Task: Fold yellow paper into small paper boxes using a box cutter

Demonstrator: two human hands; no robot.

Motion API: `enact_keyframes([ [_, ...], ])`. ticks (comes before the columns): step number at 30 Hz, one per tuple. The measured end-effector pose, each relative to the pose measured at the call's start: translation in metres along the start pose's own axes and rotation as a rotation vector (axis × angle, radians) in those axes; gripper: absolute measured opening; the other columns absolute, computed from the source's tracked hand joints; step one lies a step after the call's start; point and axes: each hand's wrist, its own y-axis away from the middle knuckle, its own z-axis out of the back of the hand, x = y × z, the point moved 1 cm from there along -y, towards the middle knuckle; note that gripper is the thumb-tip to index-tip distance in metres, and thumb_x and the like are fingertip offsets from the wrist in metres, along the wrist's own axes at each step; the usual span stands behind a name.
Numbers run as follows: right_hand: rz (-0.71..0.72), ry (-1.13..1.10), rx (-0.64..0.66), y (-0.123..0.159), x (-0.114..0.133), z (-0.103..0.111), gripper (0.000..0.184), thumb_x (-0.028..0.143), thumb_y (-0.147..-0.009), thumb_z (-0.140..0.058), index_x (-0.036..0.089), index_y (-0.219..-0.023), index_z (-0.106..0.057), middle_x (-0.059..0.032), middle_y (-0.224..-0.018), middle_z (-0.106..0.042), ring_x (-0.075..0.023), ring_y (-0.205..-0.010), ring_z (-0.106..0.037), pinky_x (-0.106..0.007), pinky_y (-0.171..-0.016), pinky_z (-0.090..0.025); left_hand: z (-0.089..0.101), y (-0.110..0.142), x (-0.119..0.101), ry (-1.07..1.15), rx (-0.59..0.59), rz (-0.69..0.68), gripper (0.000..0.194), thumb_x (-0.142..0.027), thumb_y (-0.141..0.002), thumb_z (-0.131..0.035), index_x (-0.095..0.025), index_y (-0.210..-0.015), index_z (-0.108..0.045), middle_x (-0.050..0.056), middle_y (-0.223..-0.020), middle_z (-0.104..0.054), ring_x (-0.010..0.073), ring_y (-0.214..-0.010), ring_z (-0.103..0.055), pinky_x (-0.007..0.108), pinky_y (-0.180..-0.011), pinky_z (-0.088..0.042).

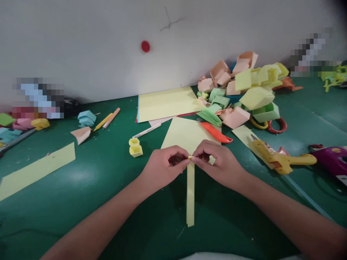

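Observation:
A narrow pale yellow paper strip (pixel 191 195) hangs down toward me from my fingertips over the green tabletop. Its top end is pinched between my left hand (pixel 169 162) and my right hand (pixel 215 160), whose thumbs and fingers almost meet there. The pinched end looks folded, though the fingers partly cover it. Behind my hands lies a sheet of yellow paper (pixel 180 133), with a red utility knife (pixel 215 132) resting on its right side. Two small yellow folded paper cups (pixel 135 147) stand joined, left of my left hand.
Folded paper pieces (pixel 244 83) are heaped at back right, near red-handled scissors (pixel 278 125). A yellow glue gun (pixel 282 157) lies right. A paper stack (pixel 168 103) sits against the wall. A white pen (pixel 148 130), markers (pixel 111 118) and a paper strip (pixel 40 168) lie left.

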Motion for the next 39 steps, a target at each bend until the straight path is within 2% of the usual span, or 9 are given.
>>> enact_keyframes([
  [7,0.065,0.129,0.025,0.001,-0.008,-0.004,0.01,0.028,-0.094,-0.064,0.021,-0.087,-0.067,-0.0041,-0.087,-0.066,-0.0169,-0.077,-0.061,-0.03,-0.063,-0.048,0.0,-0.003,0.01,-0.179,-0.029,-0.082,0.008,-0.024,-0.089,-0.067,-0.022,-0.089,-0.075,-0.002,-0.083,-0.077,0.0135,-0.071,-0.07,0.024,-0.063,-0.054],
  [14,0.293,0.506,0.003,-0.001,-0.014,-0.012,0.02,0.029,-0.099,-0.057,0.02,-0.087,-0.069,-0.0067,-0.087,-0.072,-0.0209,-0.082,-0.061,-0.034,-0.068,-0.047,-0.003,-0.002,0.026,-0.577,-0.044,-0.285,0.011,-0.018,-0.092,-0.061,-0.021,-0.095,-0.071,0.001,-0.099,-0.075,0.0168,-0.091,-0.07,0.027,-0.075,-0.055],
  [18,0.357,0.613,0.04,-0.004,-0.015,-0.015,0.024,0.027,-0.101,-0.053,0.019,-0.086,-0.071,-0.0067,-0.084,-0.071,-0.0212,-0.08,-0.059,-0.034,-0.065,-0.044,-0.006,-0.001,0.032,-0.753,-0.088,-0.408,0.012,-0.019,-0.094,-0.058,-0.019,-0.095,-0.07,0.003,-0.1,-0.074,0.018,-0.089,-0.068,0.028,-0.072,-0.053],
  [25,0.374,0.597,0.144,-0.003,-0.019,-0.014,0.023,0.025,-0.101,-0.053,0.019,-0.087,-0.071,-0.007,-0.087,-0.07,-0.0223,-0.084,-0.057,-0.035,-0.067,-0.044,-0.011,0.001,0.034,-0.999,-0.023,-0.574,0.02,-0.019,-0.097,-0.053,-0.017,-0.089,-0.071,0.004,-0.09,-0.071,0.0187,-0.08,-0.062,0.032,-0.068,-0.049],
  [34,0.332,0.628,0.226,-0.001,-0.016,-0.013,0.022,0.023,-0.099,-0.053,0.021,-0.094,-0.074,-0.007,-0.093,-0.07,-0.0241,-0.089,-0.058,-0.038,-0.071,-0.046,-0.007,0.001,0.029,-0.958,0.022,-0.632,0.019,-0.02,-0.097,-0.054,-0.019,-0.09,-0.071,0.005,-0.102,-0.071,0.0216,-0.099,-0.061,0.038,-0.082,-0.045],
  [39,0.294,0.612,0.255,0.001,-0.013,-0.012,0.023,0.021,-0.099,-0.052,0.021,-0.097,-0.075,-0.0071,-0.094,-0.071,-0.0248,-0.091,-0.059,-0.039,-0.073,-0.047,-0.005,0.002,0.027,-0.973,0.017,-0.646,0.021,-0.02,-0.097,-0.054,-0.019,-0.086,-0.071,0.004,-0.105,-0.07,0.0224,-0.103,-0.06,0.039,-0.083,-0.042],
])
